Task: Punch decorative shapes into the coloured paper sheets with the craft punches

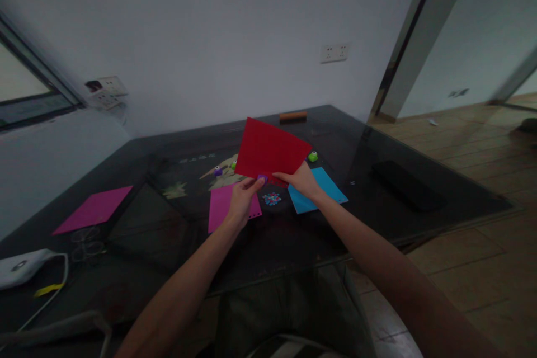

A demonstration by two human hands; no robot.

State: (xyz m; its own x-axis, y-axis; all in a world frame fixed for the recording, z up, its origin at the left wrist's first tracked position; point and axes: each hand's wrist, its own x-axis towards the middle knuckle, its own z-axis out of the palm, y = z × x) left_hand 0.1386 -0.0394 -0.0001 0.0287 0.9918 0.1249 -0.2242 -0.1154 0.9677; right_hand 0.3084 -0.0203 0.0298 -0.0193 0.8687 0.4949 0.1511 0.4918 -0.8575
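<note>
Above the middle of the table, my right hand (301,179) pinches a sheet of red paper (271,148) by its near edge. My left hand (245,196) is closed around a small purple craft punch (262,178), which sits at that same edge of the paper. Below the hands lies a small heap of colourful punched-out bits (272,198). A pink sheet with holes along its edge (220,207) is under my left hand, and a blue sheet (325,184) lies beside my right wrist. Another purple punch (218,170) and two green punches (312,156) stand behind.
A second pink sheet (96,208) and a pair of glasses (87,246) lie at the left, near a white device with a cable (25,268). A black case (405,184) rests at the right, a brown cylinder (293,117) at the back edge by the wall.
</note>
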